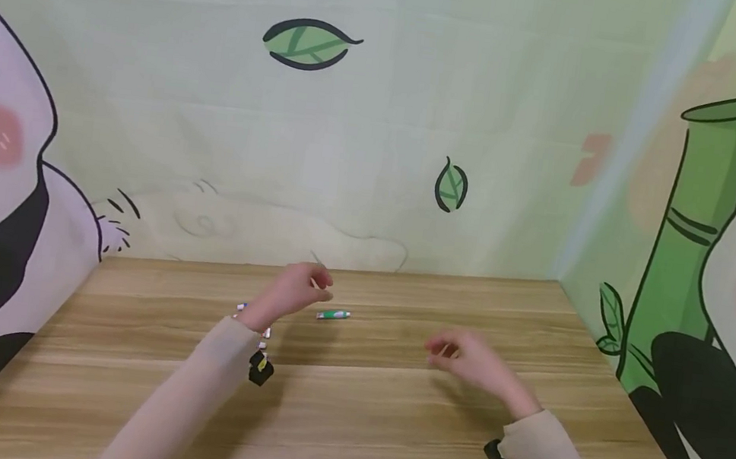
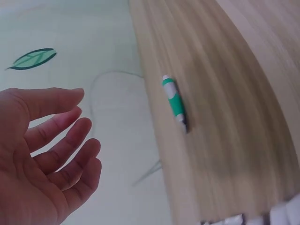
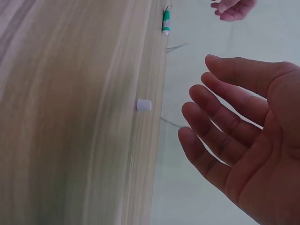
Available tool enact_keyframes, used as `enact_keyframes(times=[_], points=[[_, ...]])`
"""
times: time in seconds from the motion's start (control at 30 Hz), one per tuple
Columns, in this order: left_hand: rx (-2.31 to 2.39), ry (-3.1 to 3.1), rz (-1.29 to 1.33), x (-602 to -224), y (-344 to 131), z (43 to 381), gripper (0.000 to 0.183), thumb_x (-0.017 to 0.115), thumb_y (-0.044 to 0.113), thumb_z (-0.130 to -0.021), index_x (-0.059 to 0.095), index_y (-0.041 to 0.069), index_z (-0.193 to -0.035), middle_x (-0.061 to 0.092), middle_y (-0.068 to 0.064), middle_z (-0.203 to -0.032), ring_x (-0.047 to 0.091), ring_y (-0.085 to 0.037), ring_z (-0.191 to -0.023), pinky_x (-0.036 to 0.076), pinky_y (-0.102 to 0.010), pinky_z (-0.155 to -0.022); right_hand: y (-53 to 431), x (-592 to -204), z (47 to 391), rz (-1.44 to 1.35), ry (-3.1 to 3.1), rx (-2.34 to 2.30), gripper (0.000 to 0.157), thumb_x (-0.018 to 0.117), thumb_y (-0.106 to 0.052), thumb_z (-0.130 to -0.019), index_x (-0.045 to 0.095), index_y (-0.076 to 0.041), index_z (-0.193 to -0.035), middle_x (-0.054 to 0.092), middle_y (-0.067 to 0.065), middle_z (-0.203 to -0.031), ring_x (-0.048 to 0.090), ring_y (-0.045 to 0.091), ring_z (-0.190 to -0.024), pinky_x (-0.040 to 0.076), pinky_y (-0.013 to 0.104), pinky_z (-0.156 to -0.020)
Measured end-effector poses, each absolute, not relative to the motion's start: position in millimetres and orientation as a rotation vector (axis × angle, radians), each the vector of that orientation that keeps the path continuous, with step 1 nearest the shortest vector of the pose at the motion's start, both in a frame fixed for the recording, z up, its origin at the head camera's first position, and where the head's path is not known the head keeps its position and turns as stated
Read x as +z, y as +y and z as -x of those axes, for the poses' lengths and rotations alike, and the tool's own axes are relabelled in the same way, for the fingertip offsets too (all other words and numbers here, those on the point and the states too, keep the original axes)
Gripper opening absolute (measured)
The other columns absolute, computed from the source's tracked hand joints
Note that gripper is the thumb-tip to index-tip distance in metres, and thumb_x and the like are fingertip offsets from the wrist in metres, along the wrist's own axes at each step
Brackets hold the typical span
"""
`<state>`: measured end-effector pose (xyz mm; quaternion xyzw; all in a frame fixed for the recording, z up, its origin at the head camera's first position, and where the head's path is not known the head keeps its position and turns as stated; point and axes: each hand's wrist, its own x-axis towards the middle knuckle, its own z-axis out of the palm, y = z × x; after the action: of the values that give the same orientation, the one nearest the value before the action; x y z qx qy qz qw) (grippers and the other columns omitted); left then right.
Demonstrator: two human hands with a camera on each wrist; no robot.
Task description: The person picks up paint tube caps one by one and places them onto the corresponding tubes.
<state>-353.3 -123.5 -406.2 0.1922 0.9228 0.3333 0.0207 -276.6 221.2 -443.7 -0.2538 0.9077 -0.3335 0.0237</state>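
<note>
A green and white pen (image 1: 333,315) lies on the wooden table, its dark pointed tip showing in the left wrist view. Beside it, toward the back edge, hovers my left hand (image 1: 294,293), fingers loosely bent and nothing between them. My right hand (image 1: 469,361) is raised over the right half of the table, also holding nothing, its fingers relaxed and slightly apart in the right wrist view. A small white cap-like cylinder (image 3: 144,105) rests on the table near the right hand.
Several small white pieces (image 1: 267,333) lie under my left wrist, partly hidden by the sleeve. Behind the wooden table (image 1: 371,429) hangs a pale printed backdrop (image 1: 378,146) with leaves, pandas and bamboo. Each wrist carries a small black device (image 1: 261,369).
</note>
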Motion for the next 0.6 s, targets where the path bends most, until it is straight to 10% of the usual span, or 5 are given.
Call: enact_keyframes(times=[0.6], points=[[0.848, 2.825, -0.631, -444, -94, 376, 0.024, 0.074, 0.013, -0.09, 0.068, 0.0, -0.108, 0.066, -0.011, -0.1, 0.06, -0.026, -0.092, 0.051, -0.044, -0.085, 225, -448, 273, 0.751, 2.789, -0.97, 0.024, 0.072, -0.013, -0.093, 0.071, 0.002, -0.112, 0.07, 0.0, -0.094, 0.062, 0.014, -0.085, 0.051, 0.03, -0.072]])
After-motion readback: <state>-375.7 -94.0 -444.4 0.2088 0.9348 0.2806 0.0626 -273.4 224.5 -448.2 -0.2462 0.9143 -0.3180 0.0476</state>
